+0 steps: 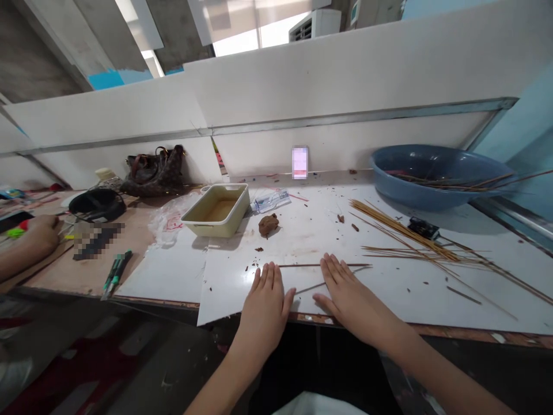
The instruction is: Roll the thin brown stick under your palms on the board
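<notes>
My left hand (265,294) lies flat, palm down, near the front edge of the white board, its fingers stretched forward. To its right my right hand (343,288) rests the same way. A thin dark brown stick (302,265) runs crosswise under the fingers of both hands, its right end showing past my right hand. A second thin greyish stick (311,287) slants between the hands and passes beneath the right one. Beyond my left hand sits a lump of brown clay-like material (268,225), with small dark crumbs around it.
A cream tub (211,229) holds brownish liquid. Bundled thin sticks (397,227) lie right, beside a black object (423,228); behind stands a blue basin (440,196). A phone (299,162) leans upright. Cutters (116,274), a handbag (158,173) and another person's hand (41,236) are left.
</notes>
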`<state>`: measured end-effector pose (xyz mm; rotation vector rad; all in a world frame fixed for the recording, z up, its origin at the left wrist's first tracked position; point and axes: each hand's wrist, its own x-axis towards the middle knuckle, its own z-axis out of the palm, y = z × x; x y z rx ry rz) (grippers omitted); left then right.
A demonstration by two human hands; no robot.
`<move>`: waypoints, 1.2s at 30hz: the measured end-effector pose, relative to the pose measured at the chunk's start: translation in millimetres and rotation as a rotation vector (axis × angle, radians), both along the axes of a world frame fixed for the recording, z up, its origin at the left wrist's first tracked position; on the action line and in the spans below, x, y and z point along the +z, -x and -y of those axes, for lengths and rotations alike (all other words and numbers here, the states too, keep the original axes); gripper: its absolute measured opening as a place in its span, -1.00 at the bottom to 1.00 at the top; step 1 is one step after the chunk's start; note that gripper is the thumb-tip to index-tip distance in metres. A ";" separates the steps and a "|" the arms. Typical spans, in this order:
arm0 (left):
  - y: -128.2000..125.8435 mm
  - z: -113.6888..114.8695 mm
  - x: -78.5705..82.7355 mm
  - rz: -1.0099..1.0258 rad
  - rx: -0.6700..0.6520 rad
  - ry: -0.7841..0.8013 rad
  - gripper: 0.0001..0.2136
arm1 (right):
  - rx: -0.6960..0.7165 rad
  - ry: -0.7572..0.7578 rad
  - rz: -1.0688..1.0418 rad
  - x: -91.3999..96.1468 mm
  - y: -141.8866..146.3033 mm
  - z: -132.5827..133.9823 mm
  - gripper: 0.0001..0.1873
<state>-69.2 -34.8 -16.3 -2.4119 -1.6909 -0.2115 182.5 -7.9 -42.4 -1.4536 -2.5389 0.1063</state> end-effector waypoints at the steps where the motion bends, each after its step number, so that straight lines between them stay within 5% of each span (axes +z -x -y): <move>1: 2.0 6.0 -3.5 -0.005 -0.015 -0.008 -0.40 | 0.010 0.000 -0.001 -0.8 -0.7 5.6 -0.05; 4: 3.6 2.9 -7.6 -0.013 -0.012 -0.019 -0.38 | 0.010 0.052 0.007 5.0 1.7 2.1 -0.04; 10: -11.7 -41.4 11.3 -0.024 0.062 0.033 -0.43 | -0.056 0.135 0.016 24.6 13.0 -39.3 -0.02; 20: -0.2 8.6 -5.1 -0.018 0.019 0.042 -0.43 | -0.005 0.007 -0.053 -4.7 -3.4 13.0 -0.09; 28: -14.6 -44.8 17.1 0.006 0.078 0.146 -0.42 | -0.081 0.179 0.021 27.1 14.1 -42.9 -0.02; 36: -7.0 20.6 -1.0 0.023 0.049 0.051 -0.41 | -0.050 0.094 -0.015 9.5 3.5 12.2 -0.05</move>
